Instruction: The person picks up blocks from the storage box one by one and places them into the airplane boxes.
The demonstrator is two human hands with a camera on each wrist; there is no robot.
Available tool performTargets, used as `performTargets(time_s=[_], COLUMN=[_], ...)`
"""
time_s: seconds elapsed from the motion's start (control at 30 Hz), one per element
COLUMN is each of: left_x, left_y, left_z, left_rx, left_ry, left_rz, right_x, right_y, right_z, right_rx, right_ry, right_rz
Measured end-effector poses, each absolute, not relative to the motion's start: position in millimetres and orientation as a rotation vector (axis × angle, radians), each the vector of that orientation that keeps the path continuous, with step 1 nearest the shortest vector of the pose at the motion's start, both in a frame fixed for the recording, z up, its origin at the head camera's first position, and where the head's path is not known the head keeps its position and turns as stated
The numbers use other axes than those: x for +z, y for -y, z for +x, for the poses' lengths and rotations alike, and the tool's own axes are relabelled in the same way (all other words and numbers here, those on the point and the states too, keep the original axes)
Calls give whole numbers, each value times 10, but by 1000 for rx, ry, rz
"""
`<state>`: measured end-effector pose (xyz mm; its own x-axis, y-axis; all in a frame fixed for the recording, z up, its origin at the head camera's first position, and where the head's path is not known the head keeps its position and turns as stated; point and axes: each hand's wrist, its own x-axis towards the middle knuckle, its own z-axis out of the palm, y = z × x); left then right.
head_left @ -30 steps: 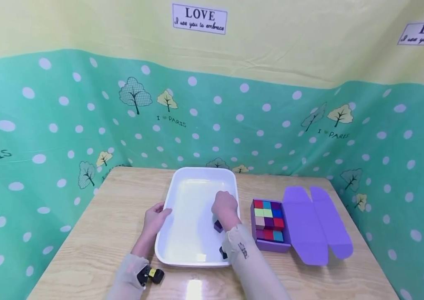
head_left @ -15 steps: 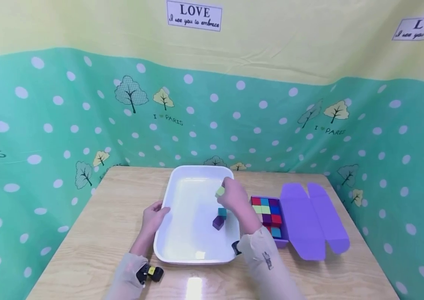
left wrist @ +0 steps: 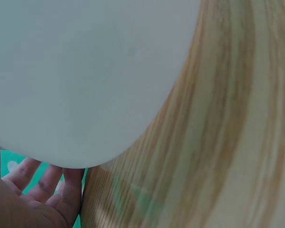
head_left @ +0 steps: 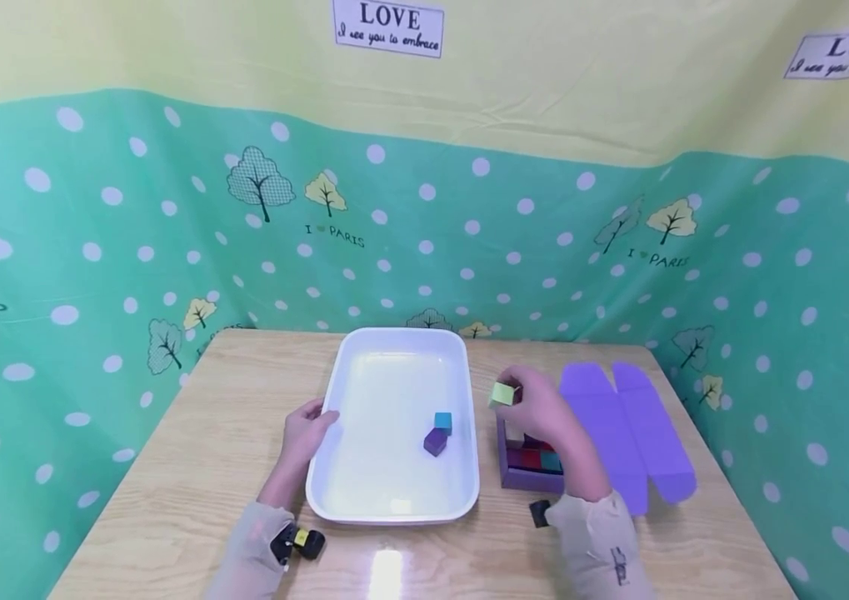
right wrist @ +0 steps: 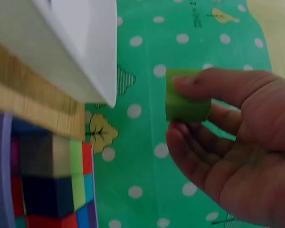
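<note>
My right hand (head_left: 536, 404) pinches a light green cube (right wrist: 186, 97) between thumb and fingertips, raised over the purple box (head_left: 532, 479). Coloured cubes fill much of that box, partly hidden under the hand. My left hand (head_left: 306, 433) grips the left rim of the white tray (head_left: 394, 510), its thumb over the edge and its fingers outside. Inside the tray, toward the right wall, a blue cube (head_left: 443, 422) lies right by a dark purple cube (head_left: 435, 442). The left wrist view shows the fingers (left wrist: 47, 185) at the tray's side.
The box's purple lid (head_left: 619, 433) lies folded open to the right. All of it stands on a wooden table (head_left: 244, 392), backed by a green and yellow curtain (head_left: 424, 208). The tray and box stand side by side with a narrow strip of wood between.
My right hand has moved up out of the tray and right to above the box, carrying the green cube. The blue cube has come into view. My left hand stays at the rim.
</note>
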<state>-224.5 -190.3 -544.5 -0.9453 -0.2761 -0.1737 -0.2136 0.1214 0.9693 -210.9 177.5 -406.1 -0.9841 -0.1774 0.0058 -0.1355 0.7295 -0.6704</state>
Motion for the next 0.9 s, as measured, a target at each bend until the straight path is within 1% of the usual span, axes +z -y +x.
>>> performTargets(time_s=[0.13,0.3,0.6,0.9], left_x=[-5443,-5434,-5453,-5417], left_y=[1903,1907,1928,1905], left_z=[-2247,-2239,-2223,-2240], left_rx=[-1992,-2003,-1990,-2006], left_ry=[2320,2335,2318,2331], left_rz=[500,494,513,495], right_x=[-4161,-4303,-4500,-4629], right_y=[-1957,-2101,-2149,-2199], right_z=[-2029,-1932,-1758,-1755], right_rx=[-1152,-1136,-1150,-1156], right_ry=[-2840,-2831,-2819,-2820], right_rz=[-310,-255,-211,-209])
